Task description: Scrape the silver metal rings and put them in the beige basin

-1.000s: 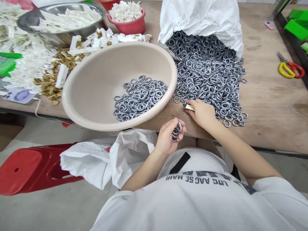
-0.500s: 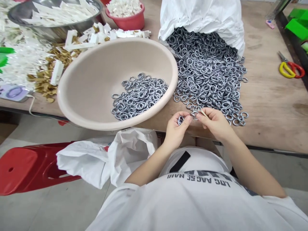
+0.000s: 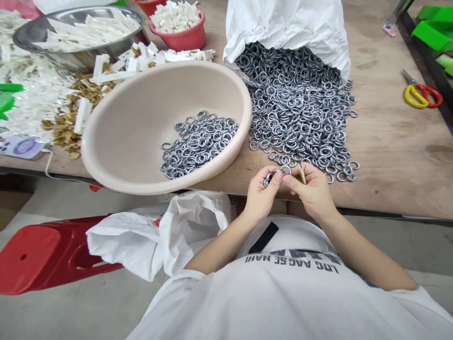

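Nearest the viewer is the person's white shirt [image 3: 276,297]. At the table edge, the left hand [image 3: 262,191] is closed around several grey rings [image 3: 267,180]; a single ring [image 3: 286,166] lies between the fingertips of both hands. The right hand [image 3: 313,191] also grips a thin, pale strip [image 3: 303,174]. Beyond, a beige basin [image 3: 116,137] at left contains a ring heap [image 3: 200,146]; at right, a larger ring pile [image 3: 297,108] spills from a white sack [image 3: 286,23] onto the wooden table [image 3: 382,151]. Scissors [image 3: 421,95] lie farther right. A metal bowl [image 3: 78,57] and a red bowl [image 3: 182,40], both holding white pieces, stand behind the basin.
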A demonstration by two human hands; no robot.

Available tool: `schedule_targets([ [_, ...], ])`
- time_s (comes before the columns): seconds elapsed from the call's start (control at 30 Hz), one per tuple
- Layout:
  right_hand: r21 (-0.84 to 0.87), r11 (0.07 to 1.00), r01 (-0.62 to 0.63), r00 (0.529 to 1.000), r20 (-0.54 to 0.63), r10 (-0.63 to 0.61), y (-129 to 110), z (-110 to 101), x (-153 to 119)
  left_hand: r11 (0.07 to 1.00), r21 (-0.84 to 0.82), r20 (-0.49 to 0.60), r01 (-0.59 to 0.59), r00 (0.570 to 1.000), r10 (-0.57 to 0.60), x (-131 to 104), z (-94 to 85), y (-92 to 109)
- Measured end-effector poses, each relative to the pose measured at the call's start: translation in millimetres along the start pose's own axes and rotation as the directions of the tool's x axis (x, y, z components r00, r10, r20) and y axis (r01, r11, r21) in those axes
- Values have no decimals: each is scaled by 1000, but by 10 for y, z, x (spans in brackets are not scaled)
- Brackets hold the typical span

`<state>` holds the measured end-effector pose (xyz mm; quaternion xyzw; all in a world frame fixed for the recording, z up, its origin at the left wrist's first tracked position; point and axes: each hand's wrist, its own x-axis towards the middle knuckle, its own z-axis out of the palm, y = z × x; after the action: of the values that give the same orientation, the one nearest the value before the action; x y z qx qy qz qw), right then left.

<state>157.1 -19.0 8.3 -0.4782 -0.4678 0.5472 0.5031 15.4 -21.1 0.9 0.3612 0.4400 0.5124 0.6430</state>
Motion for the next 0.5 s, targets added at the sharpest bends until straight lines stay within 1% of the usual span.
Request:
schedule_targets([
  [0.1, -23, 1000, 18, 999, 40, -17, 6, -26, -6, 999, -33, 57, -5, 998, 7, 0, 22, -2],
  [0.2, -9, 1000, 20, 992, 127, -19, -21, -81, 29, 991, -95, 155, 90, 985, -75, -12, 24, 27],
  [0.27, -5, 1000, 1, 983, 186, 0, -43, -112, 65, 986, -117, 196, 123, 976, -98, -20, 23, 53],
  [0.33, -40, 999, 24, 984, 177, -17, -67, -138, 91, 980, -136, 209, 144, 971, -114, -24, 24, 73],
  [0.4, -157, 981, 116, 987, 124, -97, -93, -164, 89, 971, -165, 198, 174, 970, -141, -25, 27, 88],
  [0.43, -253, 949, 187, 980, 110, -163, -106, -179, 76, 965, -183, 189, 190, 970, -156, -25, 28, 94],
  [0.47, -359, 895, 264, 964, 116, -238, -117, -195, 56, 958, -199, 180, 205, 969, -169, -24, 28, 99],
  [0.5, -459, 822, 338, 941, 144, -306, -125, -210, 31, 953, -213, 174, 217, 968, -182, -22, 28, 103],
])
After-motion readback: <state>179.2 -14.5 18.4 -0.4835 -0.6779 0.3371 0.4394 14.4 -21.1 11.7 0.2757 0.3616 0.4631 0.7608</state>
